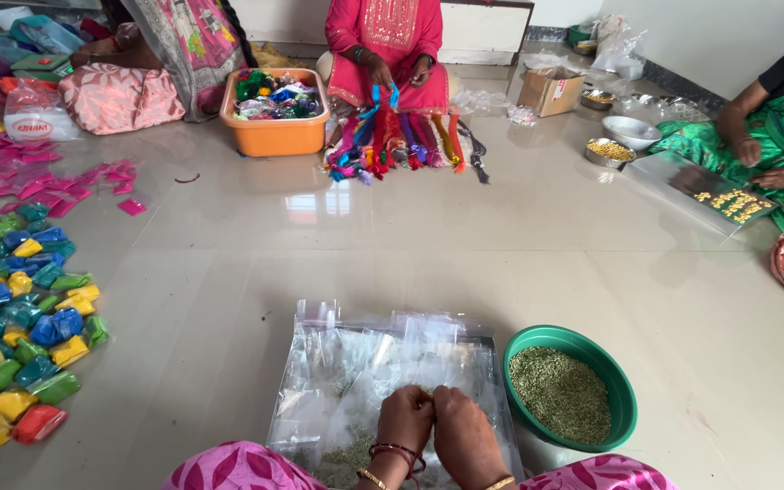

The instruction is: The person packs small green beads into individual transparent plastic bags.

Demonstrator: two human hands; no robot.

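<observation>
My left hand [404,420] and my right hand [465,437] are pressed together low in the head view, over a pile of clear plastic pouches [356,363] on a flat tray. Both hands pinch something small between the fingers, seemingly one clear pouch, though the hands hide it. Greenish seeds [348,451] lie loose on the tray just left of my left wrist. A green bowl [623,381] full of the same greenish seeds stands right beside my right hand. Pink patterned cloth covers my knees [238,467] at the bottom edge.
Filled colourful packets [20,318] spread over the floor at left. An orange tub [276,134] of bright items stands far ahead, beside a seated person in pink [387,41] handling coloured threads [401,141]. At right, a person in green [773,145] works over a tray [673,177] of yellow pieces.
</observation>
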